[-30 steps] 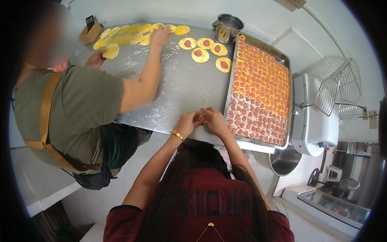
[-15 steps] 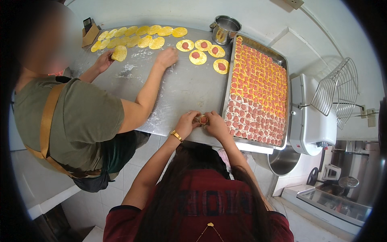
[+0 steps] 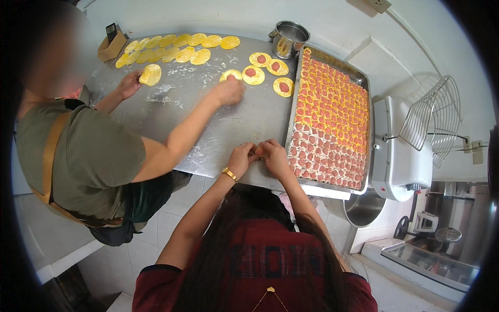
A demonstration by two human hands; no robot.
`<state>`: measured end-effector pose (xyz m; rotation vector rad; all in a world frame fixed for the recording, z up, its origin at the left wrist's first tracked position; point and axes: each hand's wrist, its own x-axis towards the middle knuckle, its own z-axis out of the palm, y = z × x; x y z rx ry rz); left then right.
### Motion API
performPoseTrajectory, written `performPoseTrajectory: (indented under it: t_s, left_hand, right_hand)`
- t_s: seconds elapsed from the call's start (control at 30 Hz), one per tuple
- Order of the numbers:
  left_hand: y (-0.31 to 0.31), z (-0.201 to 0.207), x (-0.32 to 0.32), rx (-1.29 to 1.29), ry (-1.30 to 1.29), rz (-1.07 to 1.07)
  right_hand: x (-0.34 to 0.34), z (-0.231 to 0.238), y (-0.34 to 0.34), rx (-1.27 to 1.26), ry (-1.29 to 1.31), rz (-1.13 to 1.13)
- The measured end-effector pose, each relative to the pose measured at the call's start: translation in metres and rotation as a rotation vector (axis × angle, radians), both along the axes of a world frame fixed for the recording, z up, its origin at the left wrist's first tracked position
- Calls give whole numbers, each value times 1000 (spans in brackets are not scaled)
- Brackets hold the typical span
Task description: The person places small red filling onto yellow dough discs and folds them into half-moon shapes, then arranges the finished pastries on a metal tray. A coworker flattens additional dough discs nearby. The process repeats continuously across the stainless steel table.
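Note:
Over the near edge of the steel table, my left hand (image 3: 242, 160) and my right hand (image 3: 274, 157) meet with bent fingertips around one small dumpling (image 3: 259, 152). Its yellow wrapper is mostly hidden by the fingers, and pink filling shows at the top. Just right of my right hand stands a large metal tray (image 3: 327, 185), packed with rows of open-topped dumplings (image 3: 332, 114). Ahead of my hands lie several round yellow wrappers (image 3: 253, 75), each with a lump of pink filling.
At left, a co-worker's left hand (image 3: 130, 84) holds a yellow wrapper (image 3: 150, 75); their right hand (image 3: 228, 92) is over a filled one. Overlapping wrappers (image 3: 169, 40) line the far side. A steel pot (image 3: 290, 39) stands behind the tray, a white machine (image 3: 397, 151) to its right.
The co-worker's right hand has moved right and nearer, and one filled wrapper now lies closer, partly under it. My hands stay in place, fingers shifting slightly on the dumpling.

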<state>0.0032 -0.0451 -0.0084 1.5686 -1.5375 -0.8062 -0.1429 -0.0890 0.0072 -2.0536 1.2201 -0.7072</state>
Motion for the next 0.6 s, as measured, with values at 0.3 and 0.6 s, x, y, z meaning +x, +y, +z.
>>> performPoseTrajectory:
  t_s: [0.3,0.6]
  left_hand:
    - [-1,1,-2,35,87,-2]
    - [3,-17,8,82,82,140]
  right_hand:
    - [-4,0,-1,66,138,62]
    - [-9,11,3,-18,208,67]
